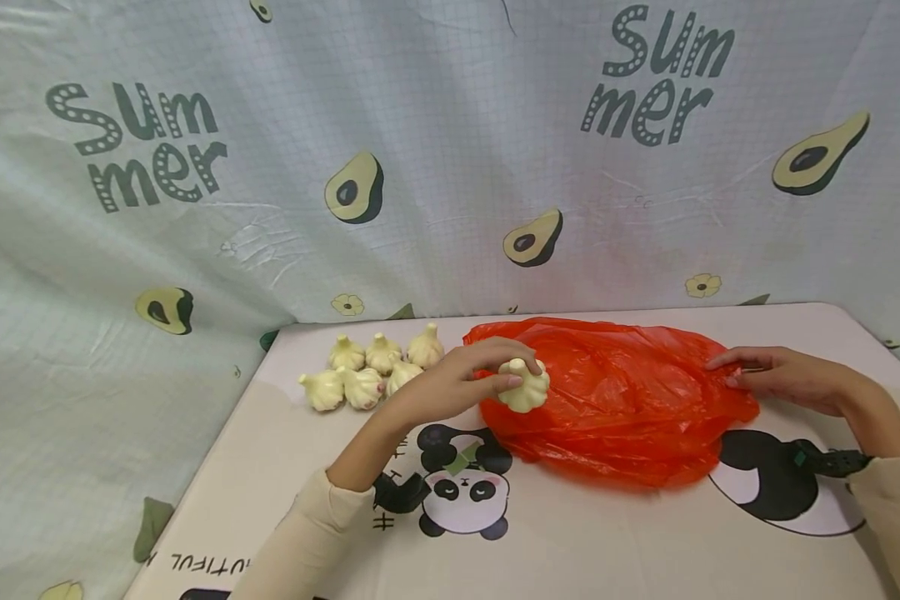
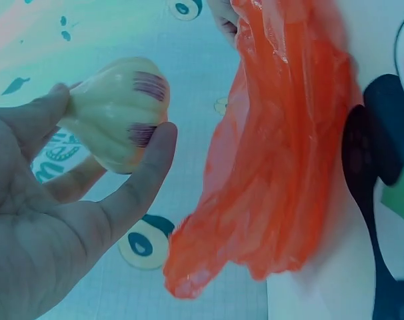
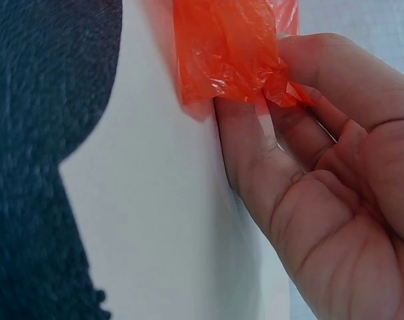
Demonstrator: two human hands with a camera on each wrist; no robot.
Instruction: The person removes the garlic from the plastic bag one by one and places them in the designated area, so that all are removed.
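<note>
My left hand (image 1: pixel 468 379) pinches a pale garlic bulb (image 1: pixel 525 387) between thumb and fingers, in front of the left end of a red plastic bag (image 1: pixel 622 392). Purple streaks mark the garlic bulb (image 2: pixel 122 110) in the left wrist view. The thin, crumpled bag lies across the middle of the table. At its right end my right hand (image 1: pixel 795 379) grips the edge; in the right wrist view, thumb and fingers of the right hand (image 3: pixel 322 173) hold the red film (image 3: pixel 225 53) between them. Several more garlic bulbs (image 1: pixel 363 387) sit grouped left of the bag, partly behind my left arm.
The pale table (image 1: pixel 607 550) carries printed pandas and lettering. Behind it hangs a light curtain (image 1: pixel 435 125) with avocados and the word "summer". A dark strap (image 1: pixel 401 493) shows at my left wrist and another (image 1: pixel 832 460) at my right.
</note>
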